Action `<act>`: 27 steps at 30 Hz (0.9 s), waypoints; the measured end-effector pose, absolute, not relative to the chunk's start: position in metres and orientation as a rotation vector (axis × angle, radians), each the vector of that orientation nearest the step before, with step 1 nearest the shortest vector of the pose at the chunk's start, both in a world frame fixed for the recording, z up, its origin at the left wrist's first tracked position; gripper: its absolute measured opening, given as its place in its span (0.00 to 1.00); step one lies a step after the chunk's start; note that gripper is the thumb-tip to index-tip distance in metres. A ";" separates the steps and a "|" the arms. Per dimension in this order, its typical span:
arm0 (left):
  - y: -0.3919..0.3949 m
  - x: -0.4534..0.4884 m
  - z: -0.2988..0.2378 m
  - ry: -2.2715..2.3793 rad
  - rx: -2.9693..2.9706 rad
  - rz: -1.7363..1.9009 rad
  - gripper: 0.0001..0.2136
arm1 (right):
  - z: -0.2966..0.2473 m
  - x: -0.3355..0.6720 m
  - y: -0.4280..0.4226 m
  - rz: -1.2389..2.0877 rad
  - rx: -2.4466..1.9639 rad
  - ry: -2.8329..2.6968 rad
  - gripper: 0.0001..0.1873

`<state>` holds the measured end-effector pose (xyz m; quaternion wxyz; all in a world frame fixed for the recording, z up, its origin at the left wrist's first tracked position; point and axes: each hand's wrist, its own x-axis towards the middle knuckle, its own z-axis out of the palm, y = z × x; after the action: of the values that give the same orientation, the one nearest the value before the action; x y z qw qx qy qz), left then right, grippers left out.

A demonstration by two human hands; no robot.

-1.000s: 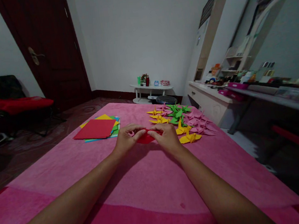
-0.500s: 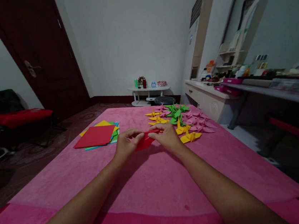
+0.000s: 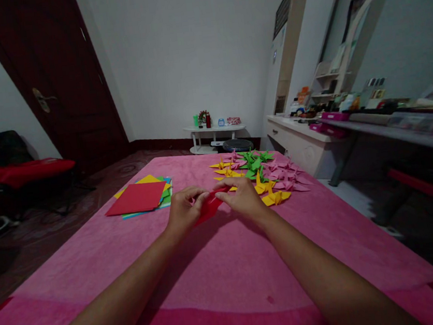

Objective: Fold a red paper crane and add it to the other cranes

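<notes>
A piece of folded red paper point(image 3: 209, 209) is held just above the pink cloth by both hands. My left hand point(image 3: 185, 206) pinches its left side between thumb and fingers. On the other side my right hand point(image 3: 240, 197) grips the upper right edge, thumb in front and fingers behind. The fingers cover part of the paper, so its full shape is hidden. Beyond my right hand lie folded paper cranes, with yellow ones point(image 3: 276, 197) nearest, then green ones point(image 3: 253, 163) and pink ones point(image 3: 286, 175).
Left of my hands lies a stack of coloured paper sheets, a red sheet point(image 3: 138, 197) on top. A pink cloth point(image 3: 222, 282) covers the table. Farther off stand a small white table point(image 3: 215, 129), a cluttered dresser point(image 3: 299, 132) at right and a chair with red fabric point(image 3: 22, 171) at left.
The red paper has tilted slightly between my fingers, and more of its front face shows below them. Both hands stay in nearly the same place.
</notes>
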<state>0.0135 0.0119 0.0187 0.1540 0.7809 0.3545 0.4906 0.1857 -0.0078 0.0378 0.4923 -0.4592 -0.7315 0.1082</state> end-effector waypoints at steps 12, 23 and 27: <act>0.004 0.020 0.031 1.035 1.990 1.367 0.08 | 0.046 0.189 -0.009 0.633 -1.002 -1.611 0.11; 0.008 0.024 0.024 0.908 1.725 1.333 0.09 | 0.042 0.186 -0.009 0.660 -0.962 -1.579 0.09; 0.003 0.025 0.027 0.901 1.769 1.328 0.08 | 0.039 0.184 -0.008 0.656 -0.969 -1.587 0.08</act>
<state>0.0253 0.0030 0.0269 0.3679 0.6886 0.3507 0.5171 0.1843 -0.0079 0.0385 0.5521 -0.4097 -0.6710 0.2775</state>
